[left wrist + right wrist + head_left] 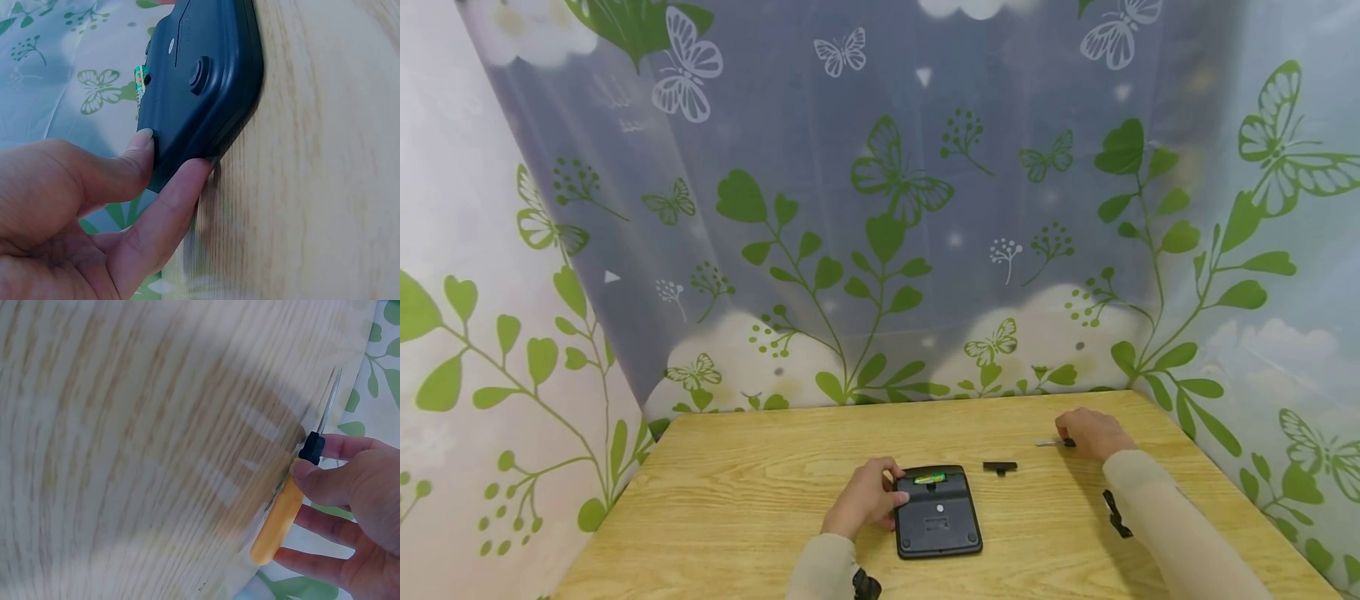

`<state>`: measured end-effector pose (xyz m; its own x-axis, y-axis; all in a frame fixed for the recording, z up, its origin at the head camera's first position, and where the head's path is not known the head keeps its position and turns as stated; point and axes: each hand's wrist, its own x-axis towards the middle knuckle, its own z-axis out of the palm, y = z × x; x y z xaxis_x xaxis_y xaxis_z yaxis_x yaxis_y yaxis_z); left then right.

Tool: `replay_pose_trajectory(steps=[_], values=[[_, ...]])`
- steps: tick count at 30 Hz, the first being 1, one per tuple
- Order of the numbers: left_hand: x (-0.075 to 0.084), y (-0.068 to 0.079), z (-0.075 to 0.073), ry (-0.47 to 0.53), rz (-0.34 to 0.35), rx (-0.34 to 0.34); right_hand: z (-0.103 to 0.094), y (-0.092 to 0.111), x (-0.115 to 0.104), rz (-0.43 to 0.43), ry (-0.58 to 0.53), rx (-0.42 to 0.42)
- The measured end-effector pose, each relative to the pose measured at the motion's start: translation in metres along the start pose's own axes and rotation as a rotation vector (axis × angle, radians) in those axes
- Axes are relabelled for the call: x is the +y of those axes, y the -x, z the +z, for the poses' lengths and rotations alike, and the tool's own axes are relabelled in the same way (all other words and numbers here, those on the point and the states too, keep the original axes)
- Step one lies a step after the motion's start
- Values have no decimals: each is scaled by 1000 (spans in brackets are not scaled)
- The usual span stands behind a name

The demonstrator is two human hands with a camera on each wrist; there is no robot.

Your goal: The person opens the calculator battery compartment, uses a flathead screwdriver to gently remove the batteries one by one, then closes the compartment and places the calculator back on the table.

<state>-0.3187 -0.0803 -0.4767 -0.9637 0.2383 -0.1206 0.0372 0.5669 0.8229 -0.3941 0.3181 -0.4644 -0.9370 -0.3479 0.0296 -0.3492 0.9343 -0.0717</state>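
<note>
A black desk calculator lies face down on the wooden table, its battery compartment uncovered and a green battery inside. My left hand pinches the calculator's left edge, thumb on top and a finger against its side, as the left wrist view shows. Off to the right, my right hand holds a screwdriver with a yellow-orange handle and black collar, thumb and fingers about the handle. Its thin metal shaft points left in the head view, close to the tabletop. The screwdriver's tip is too small to make out.
Between the calculator and my right hand lies a small black battery cover. The wooden table ends at a patterned cloth backdrop at the back, with more cloth on both sides.
</note>
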Motion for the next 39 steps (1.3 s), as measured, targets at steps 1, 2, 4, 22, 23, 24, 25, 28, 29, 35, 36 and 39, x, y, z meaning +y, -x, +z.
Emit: replay_pose_trajectory(steps=[1,2,4,22,23,24,25,28,29,35,36,39], values=[[0,0,0,1,2,0,0,1,0,1,-2,2],[0,0,0,2,4,-1,-1,2,0,0,-3,6],[0,0,0,1,5,-2,-1,3,0,6,-4,5],[-1,-1,1,8,3,-8,4,6,6,-6,-25,20],[-1,0,1,10,3,-6,4,6,6,-10,-18,21],[-1,0,1,12,2,-5,4,6,7,-11,-14,21],[-2,-1,1,13,2,-5,5,6,7,-13,-11,20],[-3,0,0,15,-2,-3,5,4,8,-16,-5,13],[-3,1,0,15,-3,-2,5,4,8,-20,-4,9],[-2,2,-1,13,-5,0,2,4,8,-15,-17,-17],[-2,3,-1,12,-5,-1,1,5,7,-13,-20,-19],[-2,3,-2,12,-5,-3,-3,5,4,-19,-15,-25]])
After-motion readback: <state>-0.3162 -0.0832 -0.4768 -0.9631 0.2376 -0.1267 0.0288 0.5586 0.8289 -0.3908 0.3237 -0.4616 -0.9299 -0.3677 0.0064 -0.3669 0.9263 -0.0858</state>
